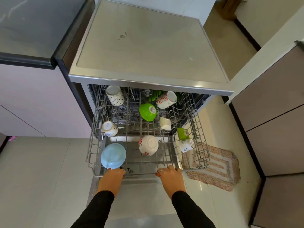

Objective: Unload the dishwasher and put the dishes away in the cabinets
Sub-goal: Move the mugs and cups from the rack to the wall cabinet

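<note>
- Grey wire rack (166, 162) of the dishwasher (148, 46), drawn out toward the viewer over the open door; its long axis runs left to right, its front rail nearest the person.
- Left hand (111, 177), in a black sleeve, fingers curled over the front rail at the rack's left corner, grasping it.
- Right hand (170, 176), likewise sleeved, a ring on one finger, fingers hooked over the same rail farther right, grasping it.
- Pale blue bowl (113, 155), upside down, at the front left, just beyond the left hand.
- White floral bowl (148, 147), upside down and tilted, at the front centre.
- Green bowl (147, 111), base tipped toward the viewer, label visible, in the middle of the rack.
- White patterned cup (114, 95), mouth down, at the back left.
- White cup with red flowers (166, 99), lying tilted with base to the right, at the back right.
- Small white cup (109, 129), inverted, along the left side.
- Cream rectangular dish (165, 123), just right of the green bowl.
- Green container (183, 133) and, in front of it, a white cup with blue print (186, 145), on the right side.
- Patterned mat (220, 168), on the tiled floor to the right of the rack.
</note>
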A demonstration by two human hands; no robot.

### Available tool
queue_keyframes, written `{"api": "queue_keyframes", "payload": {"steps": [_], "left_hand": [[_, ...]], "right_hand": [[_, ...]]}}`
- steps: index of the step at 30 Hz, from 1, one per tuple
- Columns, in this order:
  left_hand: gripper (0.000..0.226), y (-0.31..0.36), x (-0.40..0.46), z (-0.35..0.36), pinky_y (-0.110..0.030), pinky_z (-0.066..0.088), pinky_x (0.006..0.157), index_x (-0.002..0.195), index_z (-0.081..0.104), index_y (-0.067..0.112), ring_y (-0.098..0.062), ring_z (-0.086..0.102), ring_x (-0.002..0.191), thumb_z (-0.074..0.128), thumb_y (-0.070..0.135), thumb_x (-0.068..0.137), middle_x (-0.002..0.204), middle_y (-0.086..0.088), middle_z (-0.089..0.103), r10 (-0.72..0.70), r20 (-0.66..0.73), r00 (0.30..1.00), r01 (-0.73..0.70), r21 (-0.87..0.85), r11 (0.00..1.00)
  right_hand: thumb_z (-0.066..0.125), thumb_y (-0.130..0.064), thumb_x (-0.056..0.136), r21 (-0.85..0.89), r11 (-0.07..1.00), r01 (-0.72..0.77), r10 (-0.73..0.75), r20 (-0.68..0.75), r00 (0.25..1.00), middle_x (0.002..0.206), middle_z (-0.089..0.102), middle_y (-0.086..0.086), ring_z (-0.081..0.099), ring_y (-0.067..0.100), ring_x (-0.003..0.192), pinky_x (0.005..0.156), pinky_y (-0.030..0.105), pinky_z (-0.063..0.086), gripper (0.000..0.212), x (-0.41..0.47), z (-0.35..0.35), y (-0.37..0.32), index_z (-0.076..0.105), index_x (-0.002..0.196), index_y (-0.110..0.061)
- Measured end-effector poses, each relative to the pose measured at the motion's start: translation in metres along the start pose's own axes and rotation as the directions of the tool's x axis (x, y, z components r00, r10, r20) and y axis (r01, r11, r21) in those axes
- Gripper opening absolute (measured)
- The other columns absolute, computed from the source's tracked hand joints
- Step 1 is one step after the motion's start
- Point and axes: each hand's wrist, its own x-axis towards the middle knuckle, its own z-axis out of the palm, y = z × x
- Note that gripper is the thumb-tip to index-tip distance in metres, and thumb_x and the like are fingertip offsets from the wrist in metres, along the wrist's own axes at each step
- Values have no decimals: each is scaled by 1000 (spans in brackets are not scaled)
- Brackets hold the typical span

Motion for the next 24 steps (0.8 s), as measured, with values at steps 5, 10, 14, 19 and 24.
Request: {"api": "queue_keyframes", "payload": {"steps": [5,10,14,19,24], "left_hand": [[27,-2,5,2,-18,43,80,113,64,13,-14,50,83,43,9,95,113,-5,66,-16,42,999,17,-25,1000],[32,2,12,-12,-24,48,89,115,65,16,-16,62,103,49,37,96,109,1,65,7,113,994,3,-82,997],[57,1,16,-31,-23,47,89,119,62,23,-13,61,105,43,66,87,119,4,64,-8,69,998,14,-90,996],[44,-3,26,-46,-26,47,90,114,65,25,-15,62,99,35,52,97,116,2,65,-68,-44,997,62,-110,992],[42,-13,48,-58,-30,45,95,128,57,17,-20,57,110,41,42,98,128,-4,59,-85,-165,983,60,-150,987]], "right_hand": [[37,-61,92,320,947,-5,-44,148,988,104,69,-1,60,11,88,92,33,47,49,22,-32,26,65,114,-27],[41,-33,99,446,869,-214,231,17,973,110,68,4,63,16,93,89,29,50,31,46,-50,80,63,113,-18],[43,-24,97,534,743,-404,512,-64,856,114,65,12,62,25,101,89,34,48,29,65,-53,105,60,118,-11],[46,-17,94,573,682,-454,599,-81,796,115,64,19,62,34,102,86,37,50,32,82,-59,116,60,121,-7],[52,-24,94,661,640,-392,590,-96,802,124,58,18,59,35,107,92,40,49,39,115,-86,103,52,129,-7]]}}
